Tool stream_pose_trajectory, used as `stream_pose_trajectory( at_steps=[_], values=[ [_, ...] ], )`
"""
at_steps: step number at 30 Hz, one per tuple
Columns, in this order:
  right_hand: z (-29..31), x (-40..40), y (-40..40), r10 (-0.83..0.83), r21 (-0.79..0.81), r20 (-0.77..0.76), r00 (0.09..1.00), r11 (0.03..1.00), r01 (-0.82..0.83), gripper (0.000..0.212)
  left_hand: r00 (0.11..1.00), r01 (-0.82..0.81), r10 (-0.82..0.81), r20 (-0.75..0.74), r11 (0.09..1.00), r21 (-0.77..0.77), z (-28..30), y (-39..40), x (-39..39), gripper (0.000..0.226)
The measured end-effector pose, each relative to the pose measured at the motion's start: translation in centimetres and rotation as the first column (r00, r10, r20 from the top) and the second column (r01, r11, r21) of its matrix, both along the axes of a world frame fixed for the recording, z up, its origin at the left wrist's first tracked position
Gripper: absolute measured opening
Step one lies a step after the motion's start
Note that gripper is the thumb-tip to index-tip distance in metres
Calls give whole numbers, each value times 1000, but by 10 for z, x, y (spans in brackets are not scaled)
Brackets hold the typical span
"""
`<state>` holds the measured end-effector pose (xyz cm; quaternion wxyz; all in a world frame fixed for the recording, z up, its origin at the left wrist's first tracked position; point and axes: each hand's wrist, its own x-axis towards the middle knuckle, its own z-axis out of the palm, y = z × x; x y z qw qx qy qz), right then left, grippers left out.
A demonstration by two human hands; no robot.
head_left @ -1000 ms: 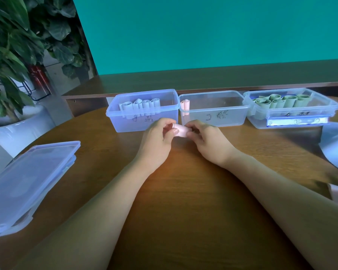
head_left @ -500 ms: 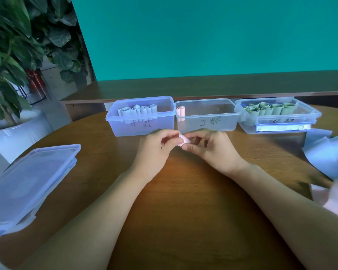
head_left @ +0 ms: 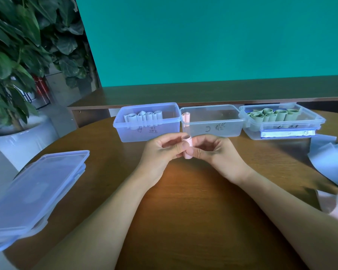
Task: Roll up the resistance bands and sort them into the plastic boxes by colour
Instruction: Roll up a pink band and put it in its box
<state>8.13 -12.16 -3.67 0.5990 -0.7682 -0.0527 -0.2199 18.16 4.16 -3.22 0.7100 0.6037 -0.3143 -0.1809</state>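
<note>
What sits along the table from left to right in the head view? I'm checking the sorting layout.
Stacked lids → box of blue rolls → box with one pink roll → box of green rolls → loose blue bands.

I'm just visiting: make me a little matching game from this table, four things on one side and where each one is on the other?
Things:
1. pink roll
2. green rolls
3. pale blue rolls
4. stacked lids

Places:
a. right-hand box
b. table's left edge
c. held between both hands
d. left-hand box

Pairs: 1-c, 2-a, 3-d, 4-b
</note>
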Motion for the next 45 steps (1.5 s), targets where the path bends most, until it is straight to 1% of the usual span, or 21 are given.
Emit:
stream_pose_trajectory(
  at_steps=[2,5,10,13,16,20,23,26,27,28,30,32,34,36,37,41,45],
  values=[
    [0,-1,-1,5,-2,-7,1000,1000,-5,16,1000,30,-30,7,1000,5,1,1,-1,34],
    [2,-1,-4,3,-19,-35,999,1000,-4,22,999,28,-29,33,999,17,0,1,-2,31],
    [11,-6,-16,-30,-17,-72,997,999,29,42,997,19,-21,74,999,31,3,3,-1,28],
    [14,-7,-17,24,-12,-82,996,1000,-25,35,995,-3,-5,102,997,71,5,1,-1,37],
    [14,-6,-18,56,8,-142,988,998,-56,25,988,-8,-9,151,993,115,7,0,-3,44],
    [16,-7,-21,61,72,-197,978,996,-47,26,986,1,-20,163,993,115,9,-3,-4,43],
    [20,-8,-24,13,45,-176,984,999,-5,22,980,-62,42,196,993,100,6,-10,-7,42],
    [34,-5,-32,-131,48,-89,987,990,136,14,975,-159,153,162,987,24,-5,-22,-8,43],
    [42,-3,-36,-191,24,-53,980,981,192,10,965,-201,193,176,979,26,-8,-26,-7,42],
    [51,0,-42,-235,-32,-20,972,972,234,8,952,-242,230,200,970,36,-10,-31,-5,41],
    [69,11,-56,-294,-183,26,955,938,294,14,925,-311,295,240,950,30,-12,-38,0,39],
    [82,28,-74,-403,-267,19,915,880,393,12,884,-376,349,310,926,29,-11,-45,4,38],
    [92,47,-90,-497,-381,-24,868,807,451,10,838,-420,374,398,907,33,-10,-53,9,38],
    [98,63,-98,-551,-466,-71,832,755,461,8,802,-433,368,470,901,34,-10,-62,14,42],
    [99,71,-100,-560,-488,-97,823,747,451,8,786,-442,367,497,896,37,-11,-65,18,43],
    [96,102,-105,-560,-570,-241,793,743,351,19,756,-488,395,522,871,48,-13,-75,28,44],
    [84,128,-108,-579,-600,-298,759,732,323,12,747,-478,373,550,876,56,-17,-76,32,46]
  ],
)
